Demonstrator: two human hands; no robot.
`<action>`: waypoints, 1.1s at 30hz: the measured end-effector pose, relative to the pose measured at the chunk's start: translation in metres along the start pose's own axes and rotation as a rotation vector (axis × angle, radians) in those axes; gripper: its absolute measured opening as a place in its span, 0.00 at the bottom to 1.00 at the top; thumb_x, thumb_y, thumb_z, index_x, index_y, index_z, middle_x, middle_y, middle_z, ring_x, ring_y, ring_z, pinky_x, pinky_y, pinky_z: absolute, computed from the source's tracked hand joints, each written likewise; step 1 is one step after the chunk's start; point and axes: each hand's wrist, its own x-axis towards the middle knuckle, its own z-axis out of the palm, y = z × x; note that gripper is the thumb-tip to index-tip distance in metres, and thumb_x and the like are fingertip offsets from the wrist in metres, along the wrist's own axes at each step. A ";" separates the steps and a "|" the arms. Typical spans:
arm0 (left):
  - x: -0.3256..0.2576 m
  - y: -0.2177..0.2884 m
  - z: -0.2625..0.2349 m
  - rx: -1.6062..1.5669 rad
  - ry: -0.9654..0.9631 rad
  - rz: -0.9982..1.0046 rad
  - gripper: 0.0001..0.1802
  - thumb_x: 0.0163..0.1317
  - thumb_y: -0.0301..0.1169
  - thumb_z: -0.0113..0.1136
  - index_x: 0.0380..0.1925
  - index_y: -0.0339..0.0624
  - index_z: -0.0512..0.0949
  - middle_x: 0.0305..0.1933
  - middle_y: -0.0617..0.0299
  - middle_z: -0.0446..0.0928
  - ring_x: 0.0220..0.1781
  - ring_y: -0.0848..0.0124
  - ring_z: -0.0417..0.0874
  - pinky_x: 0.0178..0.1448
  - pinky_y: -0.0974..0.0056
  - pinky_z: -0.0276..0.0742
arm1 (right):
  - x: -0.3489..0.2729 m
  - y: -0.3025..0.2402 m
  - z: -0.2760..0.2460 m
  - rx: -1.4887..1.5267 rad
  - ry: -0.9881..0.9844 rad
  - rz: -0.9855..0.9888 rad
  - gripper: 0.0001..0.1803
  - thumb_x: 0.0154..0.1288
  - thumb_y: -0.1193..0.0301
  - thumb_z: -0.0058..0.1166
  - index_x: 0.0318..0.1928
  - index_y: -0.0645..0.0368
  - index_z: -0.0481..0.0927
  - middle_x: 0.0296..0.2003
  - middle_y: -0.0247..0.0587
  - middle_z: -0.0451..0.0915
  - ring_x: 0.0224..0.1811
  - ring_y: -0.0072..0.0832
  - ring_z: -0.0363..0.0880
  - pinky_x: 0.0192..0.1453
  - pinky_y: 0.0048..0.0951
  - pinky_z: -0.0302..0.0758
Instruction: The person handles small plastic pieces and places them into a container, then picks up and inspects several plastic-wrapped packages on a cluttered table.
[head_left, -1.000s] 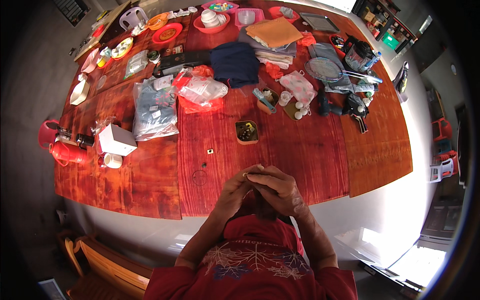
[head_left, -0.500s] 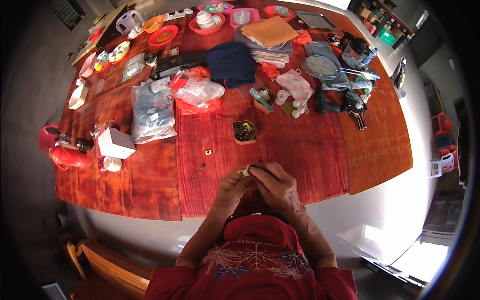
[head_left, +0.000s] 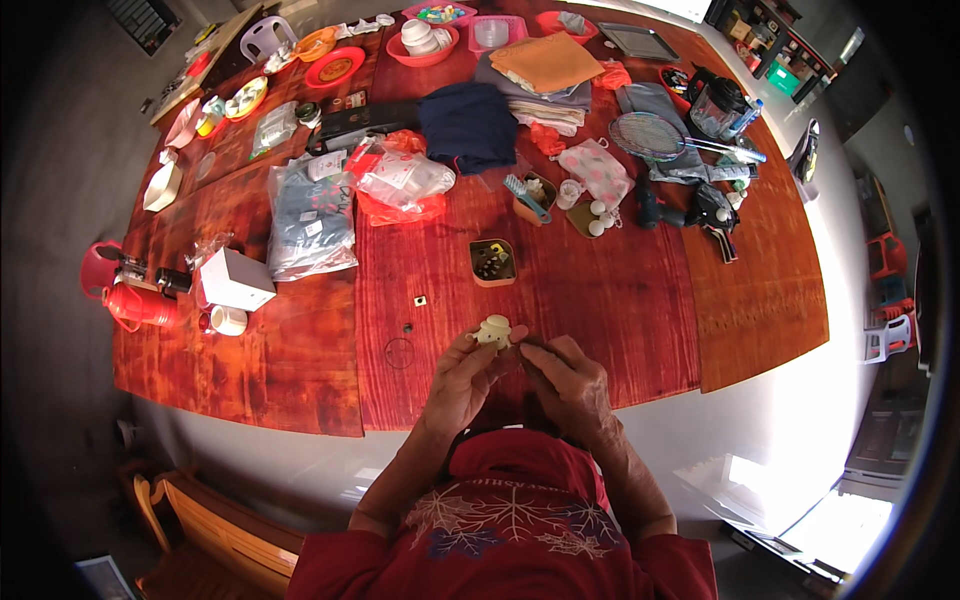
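Red jug (head_left: 138, 305): is being kept at the far left edge of the desk (head_left: 620, 300), lying on its side, with a white cup (head_left: 228, 320) and a white box (head_left: 236, 279) just beside it.

Clear bag of folded cloth (head_left: 310, 215): is lying right of the box, flat on the wood.

Two small dark bits (head_left: 420, 300): are resting on bare wood between the bag and the hands.

Left hand (head_left: 462, 375): is being held above the near desk edge, fingers closed on the small cream-white part (head_left: 493, 331), which is being gripped at its lower left side.

Small cream-white part: is being held up between both hands, just above the desk, near the square orange tray.

Right hand (head_left: 566, 382): is being held against the left one, fingertips pinched toward the same part; whether it is touching it cannot be told.

Square orange tray (head_left: 492, 262): is standing just beyond the hands, small dark pieces being held inside; nothing is lying between it and the hands.

Orange cup (head_left: 531, 196): is standing farther back, a blue-green brush leaning in it.

Racket (head_left: 660, 137): is lying at far right, beside a dark jar (head_left: 718, 104).
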 end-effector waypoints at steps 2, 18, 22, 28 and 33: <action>0.002 -0.004 -0.009 -0.101 -0.036 -0.008 0.12 0.68 0.28 0.46 0.49 0.37 0.73 0.49 0.57 0.77 0.52 0.68 0.78 0.58 0.62 0.76 | 0.006 -0.004 0.005 0.047 0.069 0.016 0.15 0.54 0.78 0.57 0.44 0.59 0.78 0.30 0.39 0.72 0.26 0.37 0.77 0.28 0.33 0.76; 0.001 -0.024 -0.016 -0.063 0.105 0.005 0.10 0.66 0.27 0.51 0.45 0.40 0.77 0.43 0.59 0.79 0.43 0.71 0.80 0.47 0.67 0.78 | -0.006 -0.005 0.008 0.148 -0.004 0.145 0.16 0.56 0.77 0.56 0.47 0.63 0.77 0.32 0.45 0.75 0.30 0.41 0.78 0.30 0.34 0.76; -0.003 -0.027 -0.009 -0.016 0.106 0.027 0.13 0.65 0.23 0.49 0.48 0.36 0.76 0.46 0.54 0.78 0.49 0.66 0.80 0.51 0.63 0.78 | -0.008 -0.010 0.018 -0.131 0.000 0.093 0.17 0.55 0.77 0.54 0.47 0.65 0.76 0.30 0.43 0.71 0.25 0.37 0.77 0.27 0.33 0.75; -0.003 -0.028 -0.006 -0.014 0.208 0.040 0.13 0.64 0.21 0.50 0.47 0.37 0.76 0.45 0.53 0.79 0.45 0.66 0.81 0.51 0.65 0.78 | -0.026 -0.013 0.019 -0.121 -0.103 0.038 0.18 0.53 0.78 0.54 0.48 0.64 0.76 0.30 0.43 0.71 0.25 0.36 0.77 0.27 0.32 0.76; 0.000 -0.025 -0.012 -0.043 0.080 0.040 0.11 0.64 0.23 0.50 0.45 0.38 0.75 0.45 0.53 0.78 0.49 0.65 0.79 0.57 0.62 0.75 | -0.021 -0.002 0.006 0.322 -0.105 0.115 0.16 0.56 0.78 0.56 0.47 0.62 0.77 0.35 0.46 0.76 0.32 0.40 0.79 0.31 0.34 0.77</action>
